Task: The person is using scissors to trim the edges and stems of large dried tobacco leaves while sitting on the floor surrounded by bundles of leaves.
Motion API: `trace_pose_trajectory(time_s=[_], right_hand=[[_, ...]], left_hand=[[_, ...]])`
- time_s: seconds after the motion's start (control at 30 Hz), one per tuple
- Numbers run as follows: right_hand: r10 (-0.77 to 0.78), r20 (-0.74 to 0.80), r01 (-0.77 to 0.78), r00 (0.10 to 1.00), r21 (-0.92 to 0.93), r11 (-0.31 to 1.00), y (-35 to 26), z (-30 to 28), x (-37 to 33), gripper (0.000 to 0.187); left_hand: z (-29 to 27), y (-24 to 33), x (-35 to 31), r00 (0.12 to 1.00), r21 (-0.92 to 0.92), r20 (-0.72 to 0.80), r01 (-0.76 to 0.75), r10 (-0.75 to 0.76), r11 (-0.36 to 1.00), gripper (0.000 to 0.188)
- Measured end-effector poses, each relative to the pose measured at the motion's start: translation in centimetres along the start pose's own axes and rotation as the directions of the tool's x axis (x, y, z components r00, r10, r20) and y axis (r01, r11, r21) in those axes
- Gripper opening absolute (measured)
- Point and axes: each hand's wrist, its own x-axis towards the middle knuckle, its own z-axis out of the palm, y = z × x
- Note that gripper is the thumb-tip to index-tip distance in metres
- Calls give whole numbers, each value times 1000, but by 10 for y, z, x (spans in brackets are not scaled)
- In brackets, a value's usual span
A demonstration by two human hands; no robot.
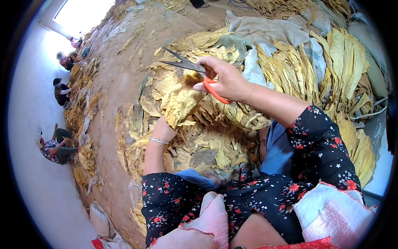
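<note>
My right hand [228, 79] grips a pair of scissors [184, 63] by the orange handles. The dark blades point left and stand apart, with nothing between them. Just below the blades, a crumpled yellow dried tobacco leaf [181, 101] rises from my left hand [164, 131], which wears a bracelet at the wrist. The leaf hides most of that hand's fingers, and its upper edge lies close to my right fingertips. Under both hands spreads a heap of loose dried leaves [215, 145], yellow and brown, between my legs.
Long bundles of yellow leaves [286, 68] lie at the right, beside pale plastic sheeting [269, 31]. Brown floor [112, 108] runs along the left, strewn with leaf scraps. Several people [60, 145] sit by the white wall among more leaves. A white sack [99, 220] rests at lower left.
</note>
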Motion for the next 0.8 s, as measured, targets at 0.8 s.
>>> trace_pose_trajectory(time_s=[0.8], right_hand=[[441, 212, -460, 872, 47, 887, -2, -3, 8, 48]], left_hand=[[-16, 0, -3, 857, -289, 160, 516, -491, 806, 44]])
